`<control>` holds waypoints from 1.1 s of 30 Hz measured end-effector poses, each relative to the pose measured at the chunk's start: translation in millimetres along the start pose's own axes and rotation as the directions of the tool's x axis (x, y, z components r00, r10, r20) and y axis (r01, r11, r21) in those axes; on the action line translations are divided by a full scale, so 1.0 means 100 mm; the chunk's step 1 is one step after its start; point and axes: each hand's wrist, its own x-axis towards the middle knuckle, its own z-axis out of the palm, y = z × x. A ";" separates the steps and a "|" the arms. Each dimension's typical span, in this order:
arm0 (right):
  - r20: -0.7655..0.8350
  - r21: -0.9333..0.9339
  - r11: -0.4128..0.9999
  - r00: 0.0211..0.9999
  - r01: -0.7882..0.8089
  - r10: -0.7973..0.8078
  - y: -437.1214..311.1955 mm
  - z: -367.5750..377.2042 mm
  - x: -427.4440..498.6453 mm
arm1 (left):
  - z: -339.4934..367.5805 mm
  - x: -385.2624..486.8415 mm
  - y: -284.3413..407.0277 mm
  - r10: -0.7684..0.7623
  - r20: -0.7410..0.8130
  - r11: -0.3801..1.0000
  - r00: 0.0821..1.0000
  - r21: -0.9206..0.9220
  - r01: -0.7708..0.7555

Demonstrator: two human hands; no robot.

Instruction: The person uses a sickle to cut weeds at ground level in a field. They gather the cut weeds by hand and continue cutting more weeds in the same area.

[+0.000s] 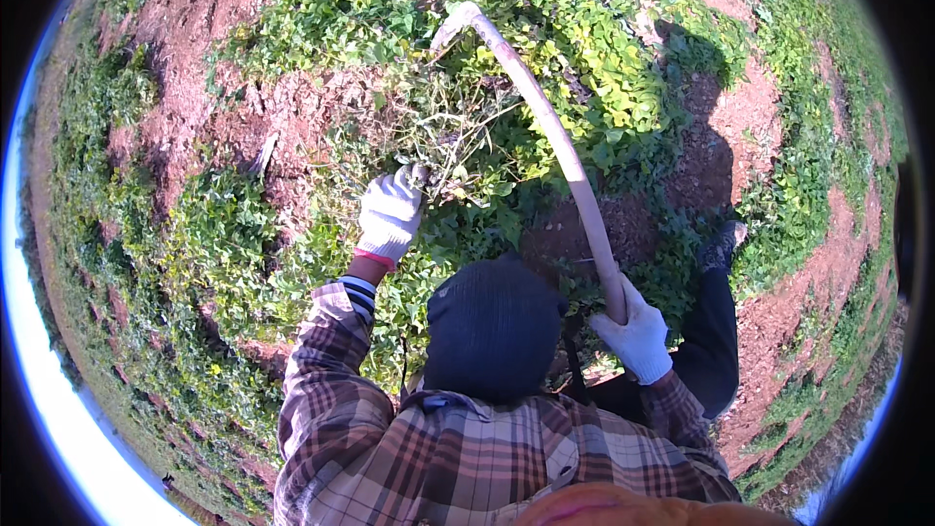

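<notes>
My left hand [391,213], in a white knit glove with a pink cuff edge, is curled around vine stems at the near side of a tangle of pale, stripped stems [464,139]. My right hand [635,336], gloved in white too, grips the lower end of a long wooden handle [551,124]. That handle looks bowed and runs up and away to a sharply hooked end [462,18] over the far side of the tangle. Whether a blade sits at this end is hard to tell among the leaves.
Low leafy vines [613,80] spread all around, with reddish bare soil [197,88] between them. A dark knit cap [493,329] and plaid shirt [475,460] fill the lower middle. A shoe [722,242] rests among leaves at right, beside a shadow [701,139].
</notes>
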 end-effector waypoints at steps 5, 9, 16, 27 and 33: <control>-0.150 -0.061 0.988 0.978 0.140 -0.148 -0.06 0.07 0.24 | -0.14 -0.29 0.15 -0.046 0.055 0.980 0.997 -0.190 0.056; -0.120 -0.077 0.996 0.992 0.036 -0.045 -0.21 0.06 0.45 | -0.31 -0.31 0.23 -0.450 0.429 0.712 0.783 -0.358 0.604; 0.037 -0.161 0.984 0.996 -0.069 0.076 -0.11 -0.10 0.04 | -0.07 -0.29 -0.03 -0.652 0.568 -0.355 0.502 -0.814 0.460; -0.138 -0.146 0.989 0.990 0.020 -0.040 0.34 -0.16 -0.85 | 0.13 0.46 0.17 -0.767 0.357 -0.086 0.533 -0.880 0.467; -0.265 -0.162 0.974 0.944 0.158 -0.197 0.36 0.10 -0.60 | 0.10 0.16 0.17 -0.743 0.379 -0.255 0.552 -0.923 0.289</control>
